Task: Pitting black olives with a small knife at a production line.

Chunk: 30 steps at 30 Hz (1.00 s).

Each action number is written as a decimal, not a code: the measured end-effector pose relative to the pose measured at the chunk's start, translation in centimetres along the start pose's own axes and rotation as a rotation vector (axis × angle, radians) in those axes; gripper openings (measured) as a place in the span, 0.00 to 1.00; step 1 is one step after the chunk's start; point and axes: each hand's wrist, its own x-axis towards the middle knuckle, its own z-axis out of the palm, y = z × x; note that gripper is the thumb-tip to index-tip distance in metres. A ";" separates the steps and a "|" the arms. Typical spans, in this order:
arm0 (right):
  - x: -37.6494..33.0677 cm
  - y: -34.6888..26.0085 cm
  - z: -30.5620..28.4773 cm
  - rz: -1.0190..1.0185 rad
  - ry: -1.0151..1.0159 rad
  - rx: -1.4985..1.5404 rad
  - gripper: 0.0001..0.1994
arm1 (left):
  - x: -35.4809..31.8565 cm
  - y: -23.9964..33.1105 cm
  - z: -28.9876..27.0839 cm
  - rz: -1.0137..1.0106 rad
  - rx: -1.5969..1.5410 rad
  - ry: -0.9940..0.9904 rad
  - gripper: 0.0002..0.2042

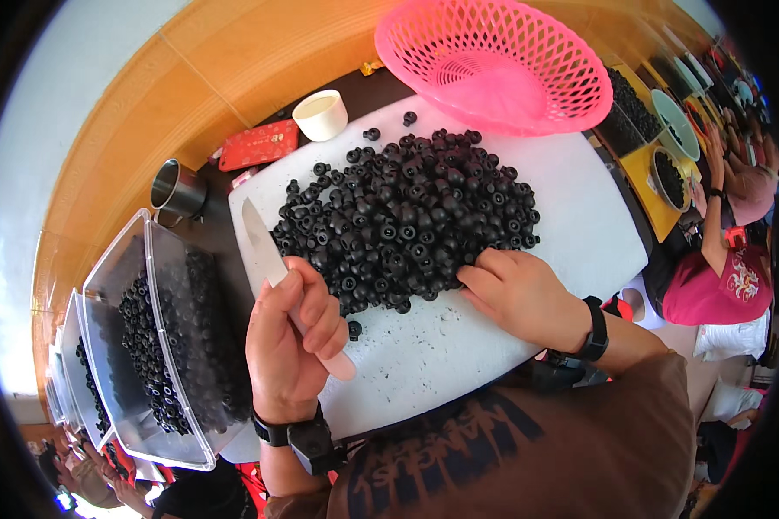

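Note:
My left hand (287, 342) is wrapped round the pale handle of a knife (260, 235), its blade pointing up and away from me. A large heap of small round black parts (398, 221), many with a hole and a knob, covers the middle of a white board (576, 203). At the heap's near right edge, my right hand (525, 296) has its fingers curled and pinched against the parts. The fingertips are partly hidden, so I cannot tell what they grip. One loose black part (354, 329) lies beside my left fingers, among dark crumbs.
A pink slotted basket (571, 86) overlaps the board's far edge. Beyond it on the left are a white cup (322, 121), a red patterned case (260, 145) and a metal mug (177, 190). Clear bins (160, 320) of black parts stand left. People work at the right.

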 end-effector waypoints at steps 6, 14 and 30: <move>1.3 -0.8 -2.7 0.064 0.024 0.468 0.08 | 0.4 1.7 2.6 0.095 0.079 -0.094 0.06; 7.7 -4.1 -4.0 0.344 -0.024 1.659 0.08 | 0.0 -0.2 2.1 0.399 0.420 -0.070 0.12; 12.1 -5.8 -3.2 0.133 -0.212 1.781 0.12 | -0.8 0.4 0.2 0.618 0.572 -0.054 0.07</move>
